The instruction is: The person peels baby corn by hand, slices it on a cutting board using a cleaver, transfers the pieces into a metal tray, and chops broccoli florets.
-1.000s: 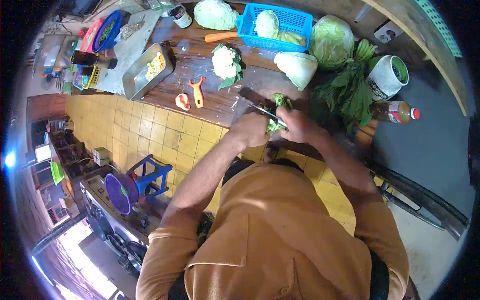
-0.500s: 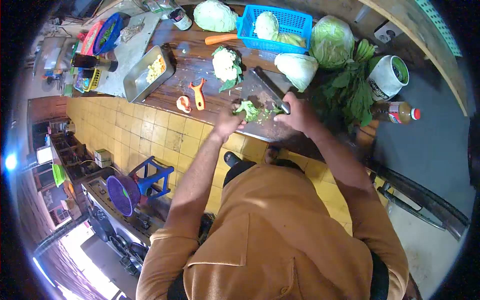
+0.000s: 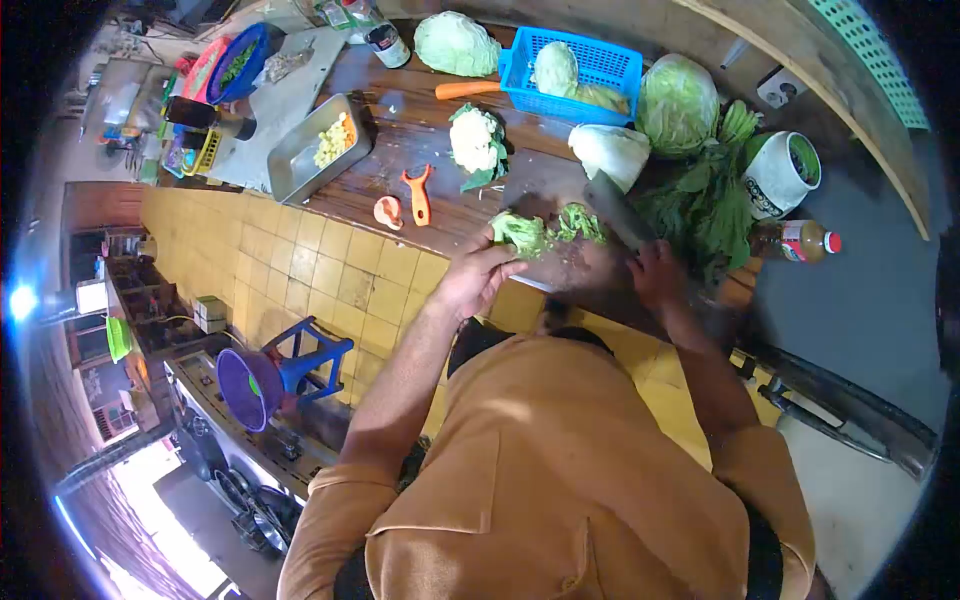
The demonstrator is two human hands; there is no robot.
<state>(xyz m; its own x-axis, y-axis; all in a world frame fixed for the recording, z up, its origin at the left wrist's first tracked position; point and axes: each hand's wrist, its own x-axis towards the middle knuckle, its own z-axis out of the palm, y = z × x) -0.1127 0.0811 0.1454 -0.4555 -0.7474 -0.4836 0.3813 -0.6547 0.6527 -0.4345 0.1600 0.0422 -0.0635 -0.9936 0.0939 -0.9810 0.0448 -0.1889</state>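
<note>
My left hand (image 3: 478,278) grips a bunch of pale green leafy vegetable (image 3: 518,233) at the front edge of the dark cutting board (image 3: 545,185). Cut green leaves (image 3: 580,223) lie just right of the bunch on the board. With my right hand (image 3: 658,274) I hold a knife (image 3: 620,210) by its handle; its wide blade points away from me, apart from the bunch, its tip near a white-green cabbage (image 3: 610,152). A cauliflower (image 3: 477,140) with leaves sits behind my left hand. An orange peeler (image 3: 418,196) lies to its left.
A metal tray (image 3: 290,165) holds diced vegetables. At the back stand a blue basket (image 3: 520,75), a round cabbage (image 3: 455,44) and a carrot (image 3: 467,90). On the right are dark leafy greens (image 3: 695,205), a white tub (image 3: 765,185) and a red-capped bottle (image 3: 800,242).
My right hand has moved right with the knife, away from the bunch. More cut leaves now show on the board. My left hand still holds the bunch, and the view has shifted slightly.
</note>
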